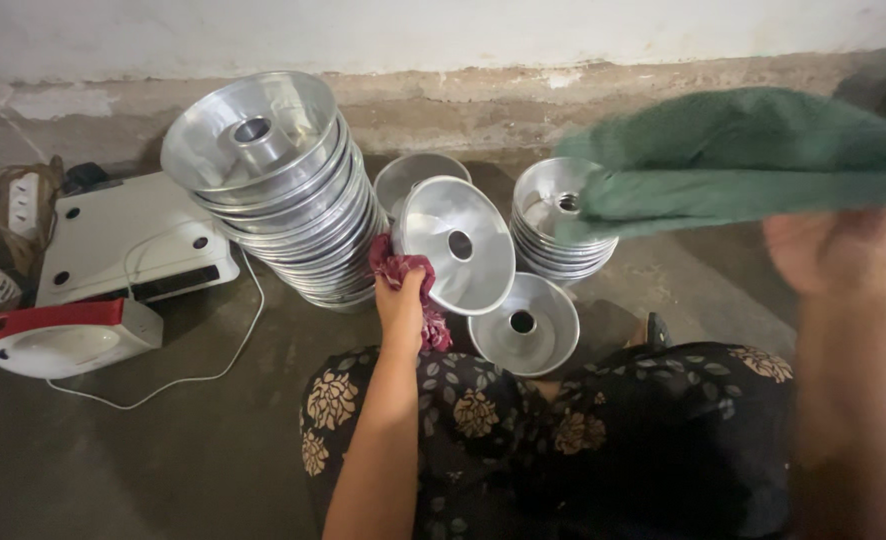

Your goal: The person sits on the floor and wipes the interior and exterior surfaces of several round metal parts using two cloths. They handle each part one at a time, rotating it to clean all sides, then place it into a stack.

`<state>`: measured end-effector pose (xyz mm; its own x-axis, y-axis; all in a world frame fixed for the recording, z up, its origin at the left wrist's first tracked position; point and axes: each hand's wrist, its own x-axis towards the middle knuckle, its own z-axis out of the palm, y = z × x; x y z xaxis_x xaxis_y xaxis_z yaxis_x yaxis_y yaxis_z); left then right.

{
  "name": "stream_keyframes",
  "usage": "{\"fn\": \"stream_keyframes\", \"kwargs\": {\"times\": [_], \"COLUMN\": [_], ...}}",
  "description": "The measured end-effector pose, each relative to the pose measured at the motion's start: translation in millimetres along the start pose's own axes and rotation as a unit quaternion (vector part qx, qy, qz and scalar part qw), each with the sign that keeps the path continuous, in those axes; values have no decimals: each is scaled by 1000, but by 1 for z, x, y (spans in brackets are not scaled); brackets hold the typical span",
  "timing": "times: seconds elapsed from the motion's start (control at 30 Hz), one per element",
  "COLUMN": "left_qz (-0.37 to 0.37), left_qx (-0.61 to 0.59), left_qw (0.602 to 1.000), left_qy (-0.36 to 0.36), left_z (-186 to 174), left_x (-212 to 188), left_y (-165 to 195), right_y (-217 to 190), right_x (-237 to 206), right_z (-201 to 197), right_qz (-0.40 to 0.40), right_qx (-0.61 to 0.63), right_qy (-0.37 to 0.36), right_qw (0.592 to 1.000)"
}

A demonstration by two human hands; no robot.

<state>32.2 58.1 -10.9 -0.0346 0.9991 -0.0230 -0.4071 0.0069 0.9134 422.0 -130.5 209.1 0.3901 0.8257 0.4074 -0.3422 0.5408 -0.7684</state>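
Your left hand [400, 305] grips a red rag [403, 275] against the tilted ring mould [455, 243], whose open mouth faces you. Your right hand [835, 250], fingers closed, lifts a green towel [753, 160] stretched left-right. Beyond, a leaning mould stack [278, 180] rests on the floor.

Head camera looks steeply down, close over lap and floor [113, 470].

A tilted stack of ring pans [283, 190] is leaning on the floor [163, 450] against the wall [443, 95]. A shorter stack [553, 235] is standing to its right, a single pan [523, 325] lying in front, an appliance [128, 240] sitting left.
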Motion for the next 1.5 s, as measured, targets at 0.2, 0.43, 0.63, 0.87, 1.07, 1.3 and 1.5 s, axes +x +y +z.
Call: {"fn": "stream_keyframes", "kwargs": {"times": [0.2, 0.43, 0.63, 0.87, 1.07, 1.3, 1.5], "left_qz": [28, 7, 4, 5, -3, 15, 4], "left_qx": [-54, -16, -29, -10, -2, 0, -20], "left_qw": [998, 1000, 999, 1000, 1000, 1000, 1000], "left_qy": [-22, -9, -29, -16, -7, -16, -23], "left_z": [4, 1, 3, 6, 5, 4, 5], "left_x": [-4, 1, 1, -1, -1, 0, 7], "left_y": [6, 0, 0, 0, -1, 0, -10], "right_y": [22, 39, 25, 4, 8, 32, 10], "right_x": [20, 8, 3, -14, -17, 20, 26], "right_z": [-7, -12, 6, 38, 66, 73, 45], "right_qz": [-37, 72, 62, -113, -396, -193, -111], "right_qx": [-226, -238, -715, -464, -482, -248, -262], "right_qy": [225, 151, 4, -10, 95, 104, 89], "right_qw": [947, 957, 697, 878, 776, 944, 955]}}
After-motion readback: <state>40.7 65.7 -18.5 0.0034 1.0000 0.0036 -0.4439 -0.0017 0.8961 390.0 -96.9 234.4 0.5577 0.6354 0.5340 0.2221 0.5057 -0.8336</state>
